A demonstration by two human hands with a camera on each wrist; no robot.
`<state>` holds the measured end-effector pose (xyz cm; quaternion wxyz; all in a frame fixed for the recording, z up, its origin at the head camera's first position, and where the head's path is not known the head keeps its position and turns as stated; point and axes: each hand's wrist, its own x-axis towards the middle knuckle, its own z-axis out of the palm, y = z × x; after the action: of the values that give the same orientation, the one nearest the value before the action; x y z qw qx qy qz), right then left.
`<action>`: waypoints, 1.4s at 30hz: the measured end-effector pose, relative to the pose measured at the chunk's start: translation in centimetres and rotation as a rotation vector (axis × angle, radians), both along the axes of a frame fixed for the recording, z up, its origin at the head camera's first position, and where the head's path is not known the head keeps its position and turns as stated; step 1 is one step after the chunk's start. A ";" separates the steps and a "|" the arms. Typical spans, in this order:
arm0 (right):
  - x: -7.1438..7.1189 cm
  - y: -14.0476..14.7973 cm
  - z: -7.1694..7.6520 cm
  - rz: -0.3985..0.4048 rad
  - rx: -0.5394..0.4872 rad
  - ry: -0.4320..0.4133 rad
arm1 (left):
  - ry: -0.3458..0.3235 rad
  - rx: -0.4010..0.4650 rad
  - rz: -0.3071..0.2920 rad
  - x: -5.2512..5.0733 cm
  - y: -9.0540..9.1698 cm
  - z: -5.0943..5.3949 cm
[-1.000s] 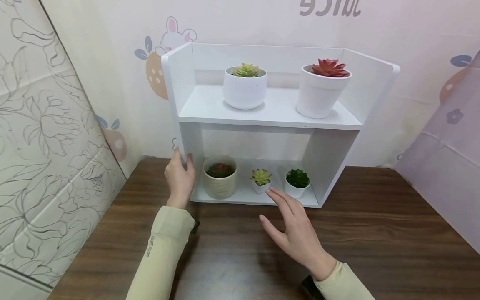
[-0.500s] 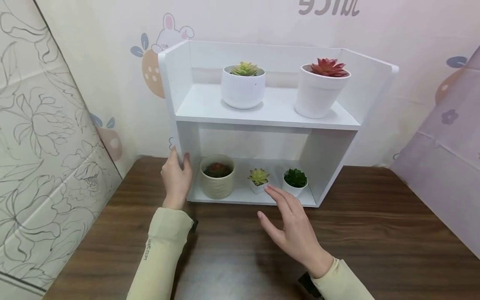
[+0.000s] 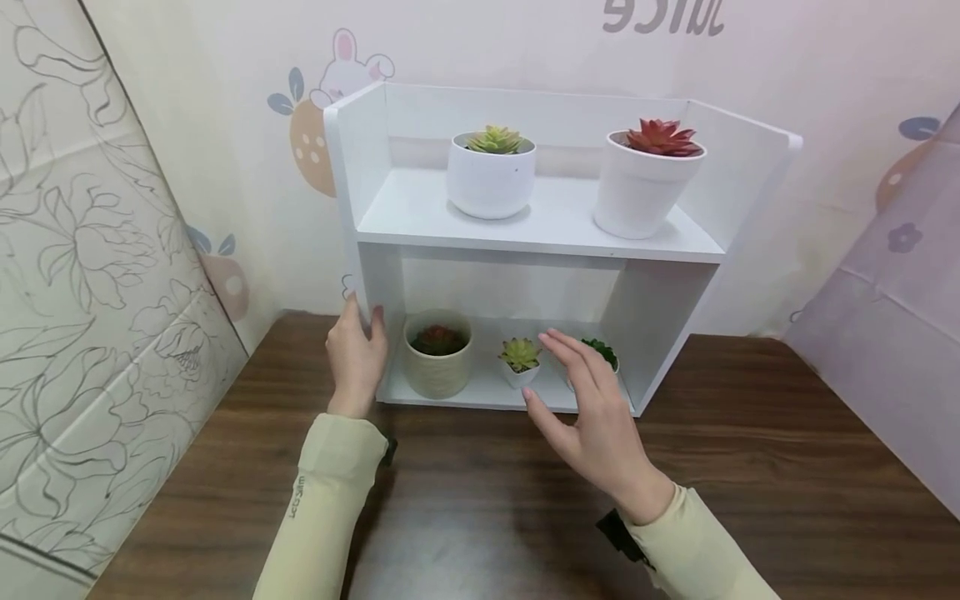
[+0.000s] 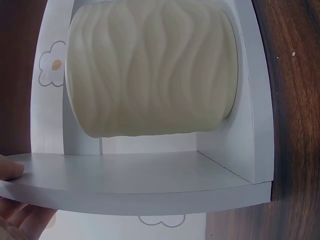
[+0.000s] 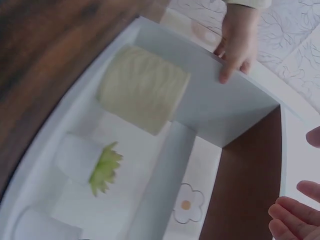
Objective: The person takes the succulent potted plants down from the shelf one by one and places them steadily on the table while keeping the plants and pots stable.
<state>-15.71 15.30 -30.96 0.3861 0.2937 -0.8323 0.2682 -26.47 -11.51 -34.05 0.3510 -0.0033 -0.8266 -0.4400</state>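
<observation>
My left hand [image 3: 357, 354] holds the left side panel [image 4: 125, 195] of a white two-tier shelf [image 3: 540, 247], thumb on the inner face and fingers outside. Just inside that panel stands a cream pot [image 3: 438, 358] with a reddish succulent; its wavy ridges show in the left wrist view. My right hand [image 3: 600, 417] hovers in front of the lower tier, fingers extended, holding nothing. Nearest it are a small white pot with a yellow-green succulent [image 3: 520, 354] and a dark green succulent [image 3: 604, 353], whose pot is mostly hidden behind the hand.
On the upper tier sit a round white pot [image 3: 491, 179] with a light green succulent and a taller white pot [image 3: 641, 192] with a red one. The shelf stands on a dark wooden table [image 3: 765, 467] against a patterned wall [image 3: 187, 108].
My right hand has moved slightly up and forward, now overlapping the dark green succulent's pot in the head view. The left hand keeps its hold on the panel.
</observation>
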 end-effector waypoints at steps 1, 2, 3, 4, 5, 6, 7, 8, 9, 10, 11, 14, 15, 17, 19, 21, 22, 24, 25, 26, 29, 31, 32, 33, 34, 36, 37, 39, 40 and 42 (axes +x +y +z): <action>-0.2 0.0 0.3 0.003 -0.004 0.014 | -0.001 0.000 -0.003 0.0 0.0 0.0; -0.3 -0.1 0.6 0.006 -0.009 0.026 | -0.002 0.001 -0.005 0.0 0.0 0.0; -0.4 -0.1 0.8 0.011 -0.015 0.034 | -0.004 0.001 -0.007 0.0 0.0 0.1; -0.6 -0.2 1.1 0.013 -0.021 0.038 | -0.006 0.001 -0.008 0.0 0.1 0.1; -0.7 -0.2 1.3 0.017 -0.026 0.038 | -0.008 0.001 -0.008 -0.1 0.1 0.1; -0.8 -0.2 1.4 0.019 -0.029 0.038 | -0.010 0.002 -0.008 0.0 0.1 0.1; -0.9 -0.3 1.6 0.021 -0.031 0.034 | -0.011 0.002 -0.007 0.0 0.1 0.0; -1.0 -0.3 1.7 0.022 -0.034 0.035 | -0.011 0.001 -0.006 0.0 0.0 0.0; -1.1 -0.3 1.9 0.023 -0.036 0.034 | -0.011 0.001 -0.006 0.0 0.0 0.0; -1.2 -0.3 2.0 0.027 -0.040 0.037 | -0.010 0.001 -0.006 0.0 0.0 0.0; -1.3 -0.3 2.1 0.031 -0.044 0.040 | -0.010 -0.001 -0.005 0.0 0.0 0.0; -1.5 -0.2 2.3 0.045 -0.057 0.049 | -0.010 -0.005 -0.005 0.0 0.0 0.1; -1.6 -0.1 2.5 0.050 -0.062 0.053 | -0.012 -0.004 -0.005 0.0 0.0 0.1; -1.7 -0.1 2.7 0.055 -0.068 0.052 | -0.017 -0.004 -0.002 0.0 0.0 0.1; -1.8 0.0 3.0 0.056 -0.069 0.048 | -0.020 -0.007 0.003 0.1 0.0 0.2; -2.0 0.0 3.3 0.057 -0.076 0.053 | -0.021 -0.013 0.005 0.1 0.0 0.2; -2.0 0.0 3.4 0.058 -0.079 0.053 | -0.019 -0.018 0.006 0.0 0.0 0.2; -2.1 0.0 3.7 0.056 -0.077 0.056 | -0.017 -0.025 0.008 0.0 0.0 0.2; -2.2 0.0 3.8 0.057 -0.078 0.060 | -0.019 -0.026 0.009 0.0 0.0 0.2; -2.2 0.0 3.9 0.058 -0.078 0.062 | -0.020 -0.024 0.009 0.0 0.0 0.2; -2.4 0.0 4.2 0.058 -0.064 0.065 | -0.025 -0.018 0.009 0.0 0.1 0.2; -2.5 0.0 4.5 0.064 -0.067 0.072 | -0.029 -0.015 0.008 0.0 0.1 0.1; -2.6 0.0 4.6 0.068 -0.069 0.077 | -0.029 -0.016 0.007 0.0 0.2 0.1; -2.7 0.0 4.8 0.063 -0.061 0.078 | -0.030 -0.019 0.007 0.0 0.2 0.1; -2.7 -0.1 5.0 0.058 -0.053 0.078 | -0.032 -0.021 0.007 0.0 0.2 0.1; -2.9 -0.1 5.4 0.060 -0.062 0.082 | -0.036 -0.028 0.009 0.0 0.3 0.1; -3.0 -0.2 5.6 0.058 -0.062 0.082 | -0.037 -0.030 0.011 0.0 0.3 0.1; -3.2 -0.3 6.0 0.059 -0.059 0.078 | -0.036 -0.032 0.012 0.1 0.3 0.1; -3.3 -0.4 6.2 0.064 -0.064 0.077 | -0.035 -0.030 0.012 0.1 0.2 0.1; -3.5 -0.5 6.5 0.072 -0.066 0.074 | -0.034 -0.028 0.013 0.1 0.2 0.2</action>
<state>-19.26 14.78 -24.48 0.4161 0.3202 -0.7972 0.2981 -26.33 -11.28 -33.83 0.3395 0.0044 -0.8385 -0.4261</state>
